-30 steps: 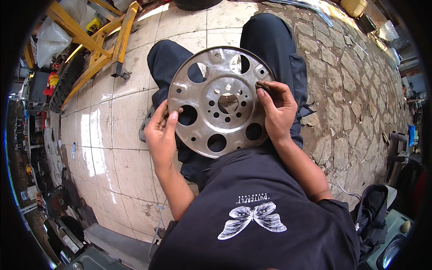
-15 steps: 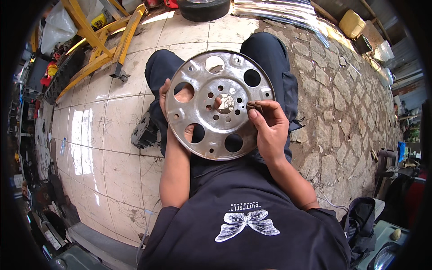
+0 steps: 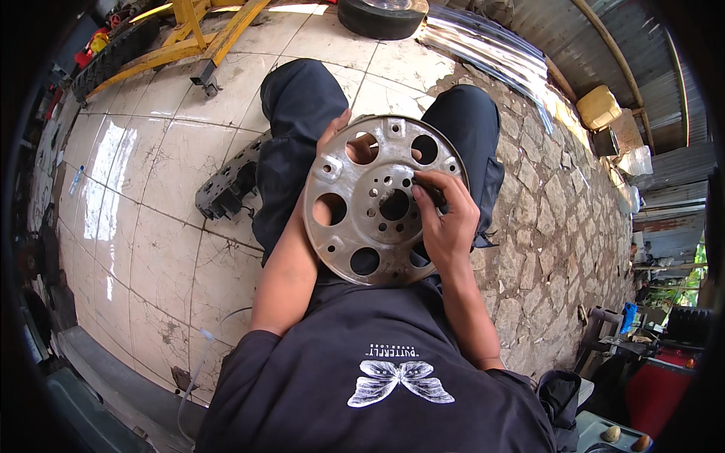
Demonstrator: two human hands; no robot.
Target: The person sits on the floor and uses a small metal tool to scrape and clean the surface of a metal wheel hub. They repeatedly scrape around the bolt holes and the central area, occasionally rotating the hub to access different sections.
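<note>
A round grey metal flexplate (image 3: 341, 240), with large round holes in a ring and smaller ones about its centre, is tilted over my lap. My left hand (image 3: 334, 131) reaches behind it and grips its far left edge; parts of the hand show through the upper left holes. My right hand (image 3: 451, 219) is over the plate's right half, thumb and fingers pinched close to the small holes beside the centre. Between those fingertips only a sliver of a small dark piece shows; its kind cannot be made out.
On the tiles to my left lies a black ribbed metal part (image 3: 228, 185). A yellow metal frame (image 3: 170, 54) stands at the far left, a tyre (image 3: 384, 21) ahead. Corrugated sheets (image 3: 495, 45) lie beyond the stone paving (image 3: 540, 249) on my right; a yellow jerrycan (image 3: 599, 107) sits farther off.
The plate has turned and tilted, and my left hand has slid up its far left edge. My right fingertips have moved in near the central holes; the brown folded piece in them is now mostly hidden.
</note>
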